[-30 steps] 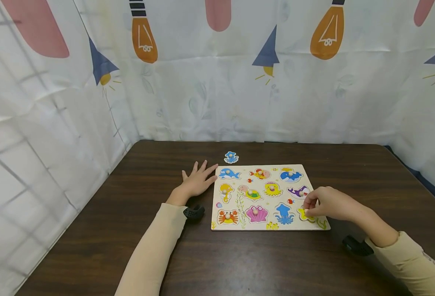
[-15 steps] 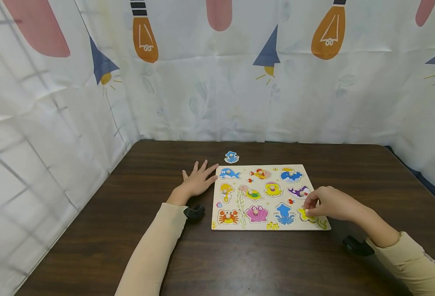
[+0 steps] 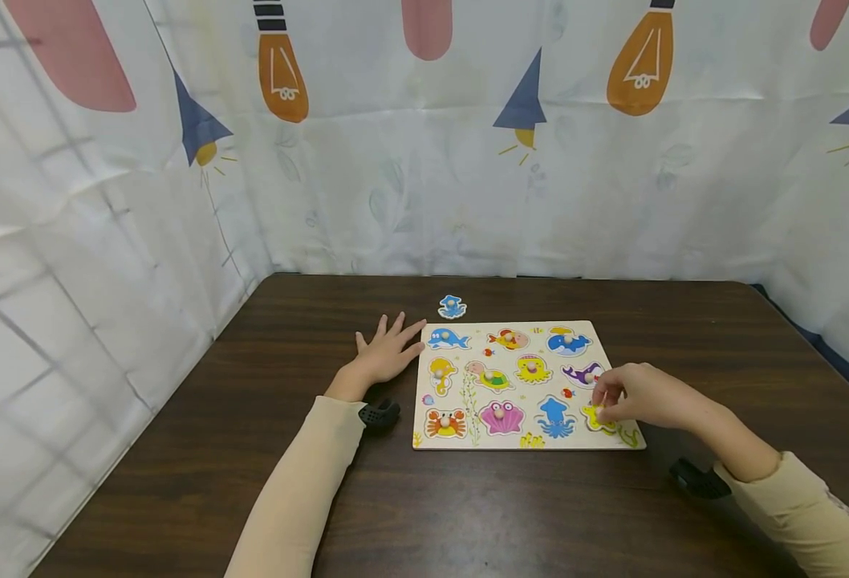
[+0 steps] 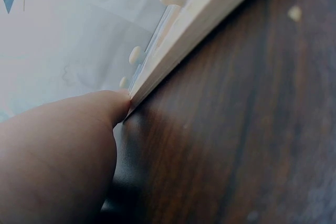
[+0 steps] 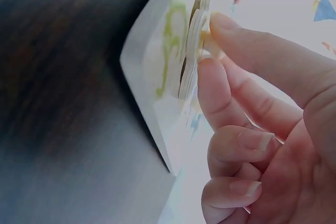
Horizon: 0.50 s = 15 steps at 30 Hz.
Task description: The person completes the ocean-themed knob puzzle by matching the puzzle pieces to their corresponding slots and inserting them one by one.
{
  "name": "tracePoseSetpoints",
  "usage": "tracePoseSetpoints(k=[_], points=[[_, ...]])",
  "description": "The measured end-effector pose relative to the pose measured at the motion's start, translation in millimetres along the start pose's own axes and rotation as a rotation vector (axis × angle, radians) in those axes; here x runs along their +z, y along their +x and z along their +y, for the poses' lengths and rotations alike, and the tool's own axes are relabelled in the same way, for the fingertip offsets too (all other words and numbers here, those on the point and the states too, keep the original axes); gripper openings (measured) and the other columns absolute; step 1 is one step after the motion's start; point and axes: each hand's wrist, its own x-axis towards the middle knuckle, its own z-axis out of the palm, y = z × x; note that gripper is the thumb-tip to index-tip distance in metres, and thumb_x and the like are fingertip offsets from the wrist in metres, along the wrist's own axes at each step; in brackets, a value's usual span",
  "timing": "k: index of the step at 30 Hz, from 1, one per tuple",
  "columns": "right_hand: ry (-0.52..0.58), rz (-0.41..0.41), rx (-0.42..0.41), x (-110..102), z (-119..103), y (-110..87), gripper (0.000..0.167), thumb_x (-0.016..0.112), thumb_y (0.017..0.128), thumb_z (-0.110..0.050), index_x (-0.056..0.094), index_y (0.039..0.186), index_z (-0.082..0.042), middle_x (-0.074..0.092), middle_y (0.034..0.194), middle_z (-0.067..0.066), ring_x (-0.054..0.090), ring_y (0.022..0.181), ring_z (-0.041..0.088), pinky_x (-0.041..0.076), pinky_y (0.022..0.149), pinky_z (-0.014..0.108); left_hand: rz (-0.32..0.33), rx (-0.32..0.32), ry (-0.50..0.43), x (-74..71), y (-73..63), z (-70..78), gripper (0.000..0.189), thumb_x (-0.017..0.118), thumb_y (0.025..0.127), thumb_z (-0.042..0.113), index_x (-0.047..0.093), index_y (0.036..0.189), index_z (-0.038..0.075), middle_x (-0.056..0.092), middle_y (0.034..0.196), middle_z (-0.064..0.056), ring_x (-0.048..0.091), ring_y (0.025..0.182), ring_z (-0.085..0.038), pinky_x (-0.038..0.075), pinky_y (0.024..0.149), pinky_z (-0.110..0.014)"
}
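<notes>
A yellow starfish puzzle piece (image 3: 598,419) lies at the lower right of the wooden peg puzzle board (image 3: 461,446). Thumb and fingertips of my right hand (image 3: 644,396) pinch its small peg. The right wrist view shows the starfish piece (image 5: 193,45) edge-on, slightly raised over the board's surface. My left hand (image 3: 381,357) lies with spread, straight fingers at the board's left edge, two fingertips touching it. In the left wrist view, part of the left hand (image 4: 63,145) meets the board's side (image 4: 173,59).
Beyond the board, a loose blue octopus-like piece (image 3: 452,307) lies on the dark wooden table (image 3: 511,514). A blue squid picture (image 3: 556,419) without a peg shows beside the starfish. Several pegged sea animals, such as the crab (image 3: 444,424), fill other slots. A printed curtain (image 3: 424,193) hangs behind.
The starfish piece and the pinching right fingers shift very slightly. The left hand and the board stay where they were.
</notes>
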Motion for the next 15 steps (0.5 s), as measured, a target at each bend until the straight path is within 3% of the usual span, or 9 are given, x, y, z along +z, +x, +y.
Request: tracePoseSetpoints(k=[4,15], points=[[0.014,0.014,0.008,-1.0,2.3,-2.4,0.020,0.087,0.083,-0.017,0.071,0.093,-0.009,0.058,0.076,-0.002,0.053,0.073,0.017,0.044,0.061,0.028,0.003,0.003,-0.004,-0.1,-0.4,0.4,0.060,0.039,0.110,0.049,0.025,0.165,0.029,0.006,0.171,-0.013,-0.005,0.155,-0.043,-0.009,0.109,-0.078],[-0.041,0.014,-0.032,1.7,2.5,-2.9,0.011,0.082,0.088,-0.019,0.073,0.086,-0.014,0.057,0.075,-0.006,0.051,0.071,0.014,0.040,0.059,0.027,0.002,0.001,-0.002,-0.4,-0.8,0.4,0.060,0.040,0.110,0.049,0.025,0.165,0.029,0.006,0.171,-0.014,-0.006,0.155,-0.043,-0.008,0.109,-0.079]])
